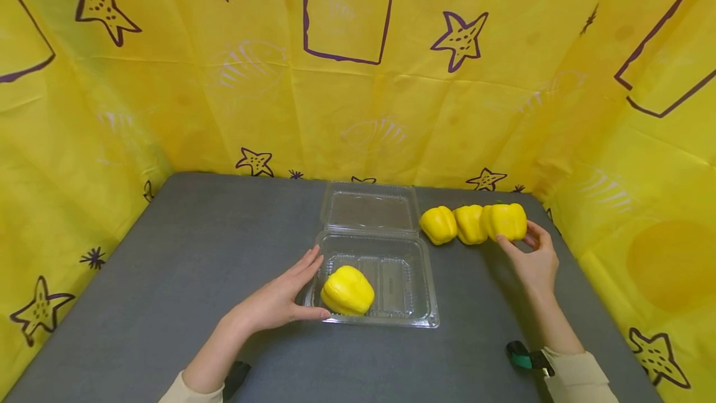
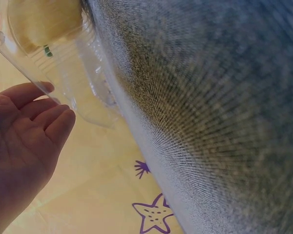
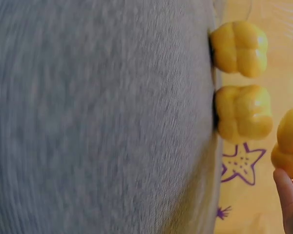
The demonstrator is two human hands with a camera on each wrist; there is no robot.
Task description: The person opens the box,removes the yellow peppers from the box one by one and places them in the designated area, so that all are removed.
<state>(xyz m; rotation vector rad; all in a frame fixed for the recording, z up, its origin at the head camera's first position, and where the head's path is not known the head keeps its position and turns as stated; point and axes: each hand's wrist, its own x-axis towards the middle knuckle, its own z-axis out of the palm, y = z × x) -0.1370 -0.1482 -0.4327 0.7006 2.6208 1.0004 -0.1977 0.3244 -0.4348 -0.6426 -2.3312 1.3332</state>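
A clear plastic clamshell container (image 1: 396, 288) lies with its lid folded back on the grey table. One yellow bell pepper (image 1: 347, 291) sits in the left front part of its base. My left hand (image 1: 274, 299) is at the container's left side, thumb and fingers spread around that corner, close to the rim; whether it touches is hard to tell. My right hand (image 1: 534, 263) grips another yellow bell pepper (image 1: 508, 222) by its side. In the right wrist view this held pepper (image 3: 290, 146) is lifted off the table.
Two more yellow bell peppers stand on the table right of the lid (image 1: 369, 209), a left one (image 1: 439, 225) and a right one (image 1: 470, 224). A yellow patterned cloth (image 1: 358, 98) hangs behind and along both sides of the table (image 1: 184, 254).
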